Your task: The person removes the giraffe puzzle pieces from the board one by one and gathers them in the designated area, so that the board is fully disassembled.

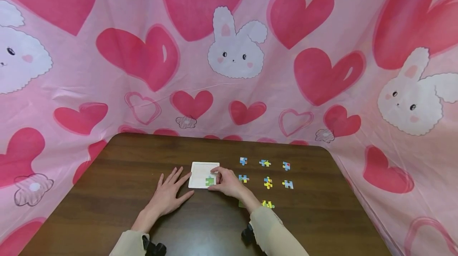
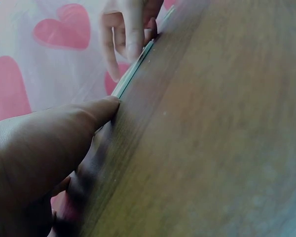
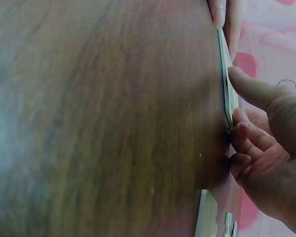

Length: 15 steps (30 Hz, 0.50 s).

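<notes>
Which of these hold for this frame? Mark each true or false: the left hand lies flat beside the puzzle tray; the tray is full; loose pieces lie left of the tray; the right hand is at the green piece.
1. The left hand lies flat beside the puzzle tray: true.
2. The tray is full: false, only a green piece shows in it.
3. Loose pieces lie left of the tray: false, they lie to its right.
4. The right hand is at the green piece: true.

From my right wrist camera, my right hand [image 3: 266,148] curls its fingers [image 3: 244,91] against the thin white board's edge [image 3: 229,98] on the dark brown wooden table [image 3: 103,123]. Another fingertip [image 3: 218,12] touches the board's far end.
</notes>
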Available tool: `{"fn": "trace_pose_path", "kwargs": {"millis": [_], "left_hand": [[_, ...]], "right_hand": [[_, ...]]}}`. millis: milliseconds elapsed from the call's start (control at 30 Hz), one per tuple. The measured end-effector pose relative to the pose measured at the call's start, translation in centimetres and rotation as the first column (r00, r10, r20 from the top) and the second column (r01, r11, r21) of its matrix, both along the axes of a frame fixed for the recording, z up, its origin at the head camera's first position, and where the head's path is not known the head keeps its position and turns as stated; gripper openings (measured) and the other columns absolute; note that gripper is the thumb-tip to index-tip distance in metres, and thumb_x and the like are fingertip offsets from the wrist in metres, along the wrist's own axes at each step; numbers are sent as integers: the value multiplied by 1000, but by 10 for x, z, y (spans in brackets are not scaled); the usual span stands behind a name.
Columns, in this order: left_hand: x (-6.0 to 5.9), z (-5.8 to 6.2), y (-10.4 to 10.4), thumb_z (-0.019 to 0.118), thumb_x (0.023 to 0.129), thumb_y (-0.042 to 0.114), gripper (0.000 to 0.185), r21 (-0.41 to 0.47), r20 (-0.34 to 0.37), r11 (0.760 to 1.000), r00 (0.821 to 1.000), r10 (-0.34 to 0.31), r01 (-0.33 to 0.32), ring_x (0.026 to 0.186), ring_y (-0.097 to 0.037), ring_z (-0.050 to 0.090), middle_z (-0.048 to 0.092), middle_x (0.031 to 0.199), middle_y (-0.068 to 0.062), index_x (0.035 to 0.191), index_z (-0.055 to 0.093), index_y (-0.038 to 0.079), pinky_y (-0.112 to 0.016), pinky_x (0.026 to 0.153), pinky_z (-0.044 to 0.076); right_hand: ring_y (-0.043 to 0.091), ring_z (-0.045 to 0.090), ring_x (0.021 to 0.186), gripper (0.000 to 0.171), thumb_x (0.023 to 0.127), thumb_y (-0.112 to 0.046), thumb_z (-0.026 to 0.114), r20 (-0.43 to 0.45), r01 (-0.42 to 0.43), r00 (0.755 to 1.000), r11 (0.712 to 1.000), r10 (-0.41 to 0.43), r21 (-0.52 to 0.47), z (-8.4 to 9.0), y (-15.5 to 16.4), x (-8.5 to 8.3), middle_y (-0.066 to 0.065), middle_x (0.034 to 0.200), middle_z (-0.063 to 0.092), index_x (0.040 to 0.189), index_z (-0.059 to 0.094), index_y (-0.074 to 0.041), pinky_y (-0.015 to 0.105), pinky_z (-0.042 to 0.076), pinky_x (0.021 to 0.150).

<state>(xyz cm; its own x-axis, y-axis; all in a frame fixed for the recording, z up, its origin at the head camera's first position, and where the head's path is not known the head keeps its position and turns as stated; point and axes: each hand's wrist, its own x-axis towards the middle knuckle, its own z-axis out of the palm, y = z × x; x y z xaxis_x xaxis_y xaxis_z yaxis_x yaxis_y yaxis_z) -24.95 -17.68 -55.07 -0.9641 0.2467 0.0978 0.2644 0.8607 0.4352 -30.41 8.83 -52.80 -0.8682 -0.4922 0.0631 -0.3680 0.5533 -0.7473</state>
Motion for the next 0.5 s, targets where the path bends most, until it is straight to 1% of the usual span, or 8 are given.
{"fn": "trace_pose_path", "kwargs": {"millis": [67,200,333,400,500], "left_hand": [[0,0,0,71,102,55,75,-1,-3,1000,1000,0,0,167,-49,29,38,177,-23,164,54,18,-84,129,13],[-1,-1,-1,71,102,56,75,-9,-7,1000,1000,1,-1,167,-49,30,39,176,-23,164,54,18,-84,128,14],[-1,-1,-1,71,102,56,74,-6,-5,1000,1000,-1,0,167,-49,30,39,176,-23,164,54,18,-84,128,13],[-1,-2,-1,72,102,55,74,-3,-5,1000,1000,-1,1,167,-49,30,39,176,-24,164,54,18,-84,128,13],[-1,-2,0,72,102,55,74,-3,-6,1000,1000,0,0,167,-50,30,39,176,-24,164,54,18,-84,128,14]], "right_hand": [[2,46,66,46,89,-14,93,-5,6,1000,1000,-6,4,-2,-2,-1,-4,76,56,126,71,3,18,40,65],[2,46,65,37,88,-10,93,-15,19,1000,1000,-19,-9,-4,-4,0,-4,75,55,116,73,2,18,40,64],[3,46,65,40,86,-8,94,-25,22,999,999,-23,-33,-4,-4,1,-1,75,57,115,67,0,20,41,66],[4,47,66,43,85,-8,95,-60,8,998,999,-11,-48,-7,-3,0,1,76,56,115,65,-2,21,41,67],[4,47,71,46,84,-12,97,-114,11,993,999,-16,-41,-20,-1,-5,0,84,55,116,63,-9,20,42,68]]}}
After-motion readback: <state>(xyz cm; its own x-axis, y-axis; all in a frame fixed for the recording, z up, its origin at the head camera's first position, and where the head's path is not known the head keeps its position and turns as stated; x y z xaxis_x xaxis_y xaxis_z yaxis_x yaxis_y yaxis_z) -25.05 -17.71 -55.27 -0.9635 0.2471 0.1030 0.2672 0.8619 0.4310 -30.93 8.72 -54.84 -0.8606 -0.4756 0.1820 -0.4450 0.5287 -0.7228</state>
